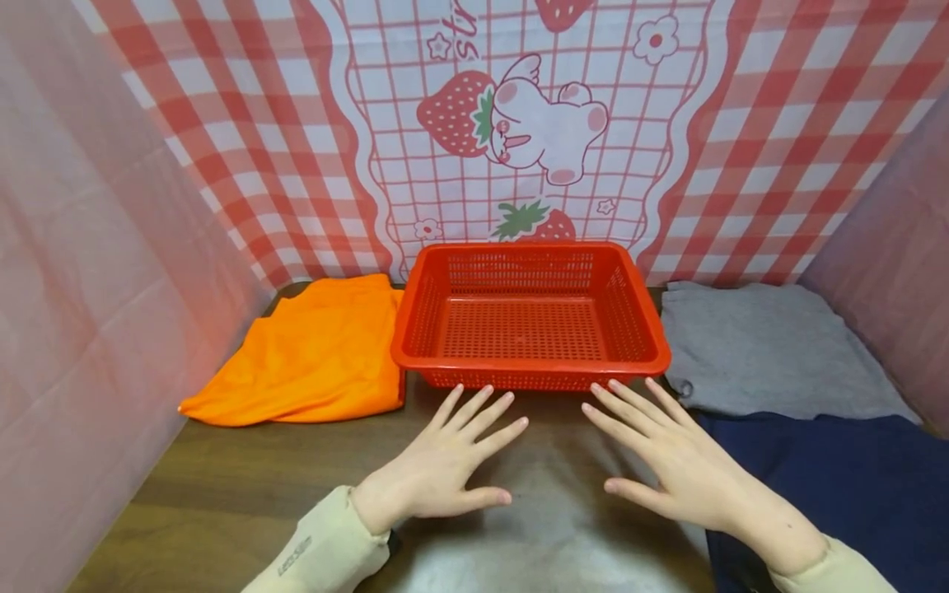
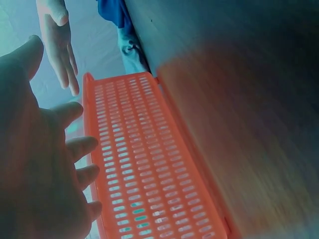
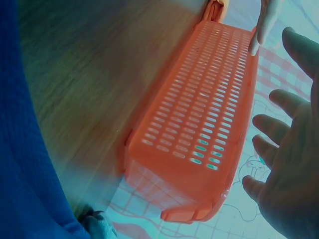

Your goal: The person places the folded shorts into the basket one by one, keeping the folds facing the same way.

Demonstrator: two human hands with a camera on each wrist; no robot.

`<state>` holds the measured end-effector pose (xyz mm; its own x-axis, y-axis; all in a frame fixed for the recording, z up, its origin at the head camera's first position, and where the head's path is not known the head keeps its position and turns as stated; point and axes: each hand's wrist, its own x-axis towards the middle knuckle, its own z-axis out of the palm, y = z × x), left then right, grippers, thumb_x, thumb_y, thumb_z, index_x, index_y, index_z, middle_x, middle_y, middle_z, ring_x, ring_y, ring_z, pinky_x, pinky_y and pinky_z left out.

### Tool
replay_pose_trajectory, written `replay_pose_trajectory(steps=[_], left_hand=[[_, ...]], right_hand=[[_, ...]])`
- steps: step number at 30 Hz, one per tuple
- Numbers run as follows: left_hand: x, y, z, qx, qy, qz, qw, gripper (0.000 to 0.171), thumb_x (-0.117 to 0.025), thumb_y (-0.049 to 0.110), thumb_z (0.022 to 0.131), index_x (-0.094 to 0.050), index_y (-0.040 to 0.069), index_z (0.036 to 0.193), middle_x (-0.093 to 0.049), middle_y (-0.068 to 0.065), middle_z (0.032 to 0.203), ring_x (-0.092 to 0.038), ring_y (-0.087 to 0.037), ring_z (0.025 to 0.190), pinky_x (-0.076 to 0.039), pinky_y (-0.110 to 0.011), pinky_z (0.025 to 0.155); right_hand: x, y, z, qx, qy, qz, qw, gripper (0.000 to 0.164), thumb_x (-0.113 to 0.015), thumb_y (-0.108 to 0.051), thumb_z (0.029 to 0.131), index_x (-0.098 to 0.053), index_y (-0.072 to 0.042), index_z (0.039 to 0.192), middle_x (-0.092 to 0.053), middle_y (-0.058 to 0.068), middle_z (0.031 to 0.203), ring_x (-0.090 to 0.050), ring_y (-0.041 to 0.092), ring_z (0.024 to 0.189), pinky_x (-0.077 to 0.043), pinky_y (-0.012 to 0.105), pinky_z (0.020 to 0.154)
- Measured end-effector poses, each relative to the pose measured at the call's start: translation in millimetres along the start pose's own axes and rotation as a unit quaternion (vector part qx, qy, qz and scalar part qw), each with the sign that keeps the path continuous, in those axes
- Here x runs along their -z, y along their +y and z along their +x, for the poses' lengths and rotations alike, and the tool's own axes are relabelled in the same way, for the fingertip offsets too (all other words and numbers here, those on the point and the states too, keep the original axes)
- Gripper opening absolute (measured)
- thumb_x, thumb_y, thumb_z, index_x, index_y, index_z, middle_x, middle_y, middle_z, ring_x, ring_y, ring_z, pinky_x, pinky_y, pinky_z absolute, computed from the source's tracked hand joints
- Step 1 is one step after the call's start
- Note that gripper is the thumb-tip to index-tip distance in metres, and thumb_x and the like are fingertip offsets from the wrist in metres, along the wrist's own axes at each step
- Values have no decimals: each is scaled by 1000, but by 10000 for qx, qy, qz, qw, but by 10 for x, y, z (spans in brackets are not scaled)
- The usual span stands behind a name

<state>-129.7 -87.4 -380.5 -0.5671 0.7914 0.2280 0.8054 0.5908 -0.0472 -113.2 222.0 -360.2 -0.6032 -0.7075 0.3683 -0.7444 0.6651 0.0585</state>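
A red plastic basket [image 1: 530, 364] with slotted walls stands on the table with nothing inside. Before its front wall, my left hand [image 1: 445, 465] hovers palm down with fingers spread, holding nothing. My right hand [image 1: 678, 461] is likewise spread in front of the basket's right part, also without anything in it. Both wrist views show the fingers near the slotted front wall of the basket [image 2: 144, 159], [image 3: 199, 99]; whether any fingertip touches it, I cannot tell. Left of the basket lies a folded orange cloth [image 1: 319, 354]. On the right are a grey cloth [image 1: 778, 350] and a navy cloth [image 1: 860, 486].
A checked curtain with strawberry prints [image 1: 541, 123] hangs right behind the basket. Pale pink fabric walls [image 1: 81, 272] close in the left and right sides. The wooden tabletop [image 1: 222, 478] shows in front of the orange cloth. The navy cloth lies close by my right forearm.
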Motion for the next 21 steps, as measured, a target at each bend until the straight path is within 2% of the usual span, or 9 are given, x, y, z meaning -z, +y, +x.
replay_pose_trajectory(steps=[14,21], left_hand=[[6,133,85,-139,-174,-198,9996,76,-31,67,85,-6,29,146,-6,0,153,-1,-21,140,-8,-50,110],[-3,210,160,-357,-309,-284,9985,72,-30,63,88,-17,23,146,-10,-1,153,-7,-21,140,-8,-48,111]], right_hand=[[78,14,-42,-8,133,-129,9998,76,-62,-51,77,-35,-18,141,-31,3,147,-26,22,135,-4,42,112],[119,16,-98,-328,-81,-95,9994,77,-62,-51,77,-33,-20,142,-30,2,147,-26,23,135,1,40,112]])
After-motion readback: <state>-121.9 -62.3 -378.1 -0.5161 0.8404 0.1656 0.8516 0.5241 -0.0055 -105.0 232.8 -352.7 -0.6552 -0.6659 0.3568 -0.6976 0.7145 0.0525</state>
